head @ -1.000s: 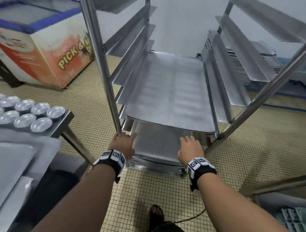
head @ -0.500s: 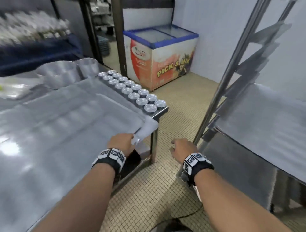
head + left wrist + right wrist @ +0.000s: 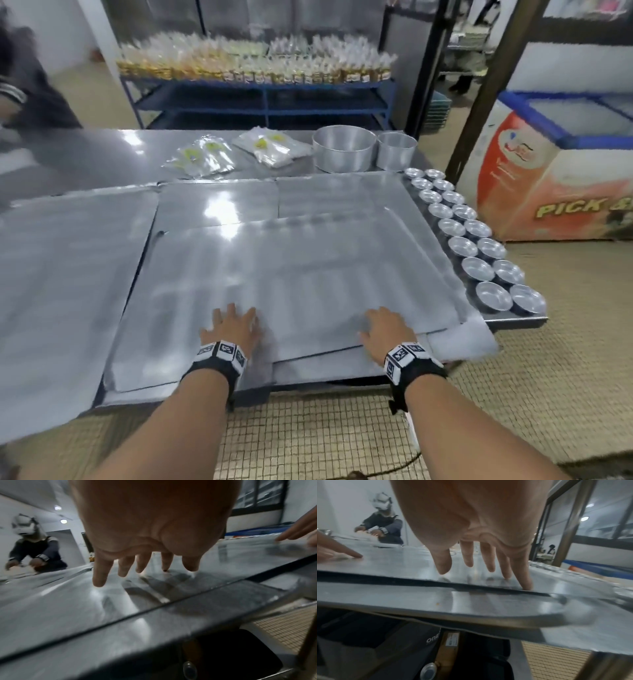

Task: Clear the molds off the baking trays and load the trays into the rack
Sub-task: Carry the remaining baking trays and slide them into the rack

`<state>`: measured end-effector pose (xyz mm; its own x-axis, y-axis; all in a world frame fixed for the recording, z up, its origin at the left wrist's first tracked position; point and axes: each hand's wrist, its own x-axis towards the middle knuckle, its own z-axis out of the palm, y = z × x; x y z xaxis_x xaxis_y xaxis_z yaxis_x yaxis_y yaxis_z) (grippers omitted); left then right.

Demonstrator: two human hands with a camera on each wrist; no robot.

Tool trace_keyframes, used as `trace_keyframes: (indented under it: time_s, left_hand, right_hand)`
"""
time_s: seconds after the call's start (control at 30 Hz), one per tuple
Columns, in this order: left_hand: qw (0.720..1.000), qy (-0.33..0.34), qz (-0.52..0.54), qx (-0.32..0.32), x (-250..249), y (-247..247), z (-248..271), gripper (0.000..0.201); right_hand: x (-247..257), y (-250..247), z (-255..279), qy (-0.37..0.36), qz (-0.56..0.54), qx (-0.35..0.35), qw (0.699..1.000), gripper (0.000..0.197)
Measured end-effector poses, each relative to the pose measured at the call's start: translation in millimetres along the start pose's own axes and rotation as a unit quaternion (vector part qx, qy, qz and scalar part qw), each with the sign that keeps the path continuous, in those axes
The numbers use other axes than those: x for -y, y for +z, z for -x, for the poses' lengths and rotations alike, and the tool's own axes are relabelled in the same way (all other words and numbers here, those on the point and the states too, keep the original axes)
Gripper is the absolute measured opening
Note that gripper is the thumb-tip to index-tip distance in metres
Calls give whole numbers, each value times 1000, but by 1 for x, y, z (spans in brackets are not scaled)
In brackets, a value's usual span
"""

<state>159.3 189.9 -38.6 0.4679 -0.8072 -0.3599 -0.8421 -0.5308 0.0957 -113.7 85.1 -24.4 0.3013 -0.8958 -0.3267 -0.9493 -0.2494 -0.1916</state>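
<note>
Both palms down on the top baking tray (image 3: 301, 274), a flat sheet of dull brushed metal with faint lengthwise ridges and rounded corners, lying on a stack of like trays at the near edge of a steel table (image 3: 102, 154). Left hand (image 3: 230, 328) with fingers straight and fanned apart, tips pressed to the sheet; seen from the left wrist, fingers (image 3: 100, 573) spread and touching the metal above their own dim reflections. Right hand (image 3: 385, 330) likewise flat near the tray's right front corner, fingers (image 3: 524, 577) splayed, the little finger set just at the tray's thin dark edge. Round, shallow, shiny metal molds (image 3: 476, 240) lined up in two rows along the table's right edge, beside the trays and off them. Further trays (image 3: 68, 267) laid flat to the left, one cut off by the frame. Behind, two round straight-walled pans (image 3: 363, 149) and crinkled clear plastic packets (image 3: 233, 150) with yellow marks too blurred to read. To the right, a chest freezer (image 3: 555, 164) with blue-rimmed glass lid and orange front, lettered "PICK &", the rest cut off. Under the table, a dark object printed with letters, only partly legible. Blue shelving (image 3: 260, 99) with bagged goods, smeared by motion. Another person (image 3: 20, 75) at far left, mostly out of frame.
</note>
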Motion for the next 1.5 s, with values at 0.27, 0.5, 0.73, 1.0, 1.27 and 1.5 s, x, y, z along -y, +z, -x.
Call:
trace_keyframes:
  time_s: [0.27,0.5,0.73,1.0,1.27,1.5]
  left_hand:
    - [998,-57,24,20,-9,23,4,65]
    - [993,-104,48,15,-44,20,-8,64]
    - [992,-110,55,12,-56,16,-11,58]
    - [991,-105,67,-52,-19,-2,-4,51]
    - [969,-226,88,-54,75,-17,-1,54]
    - [926,-294,237,-27,133,-33,-5,100]
  right_hand:
    - [0,-1,-49,4,29,32,999,40]
    - [-16,-24,-93,-26,32,54,998,46]
    - [-19,-33,-105,-29,38,55,997,48]
    - [-5,-27,-93,8,15,29,999,51]
    - [64,6,-58,65,-14,13,998,48]
    - [142,40,-20,107,-53,0,993,51]
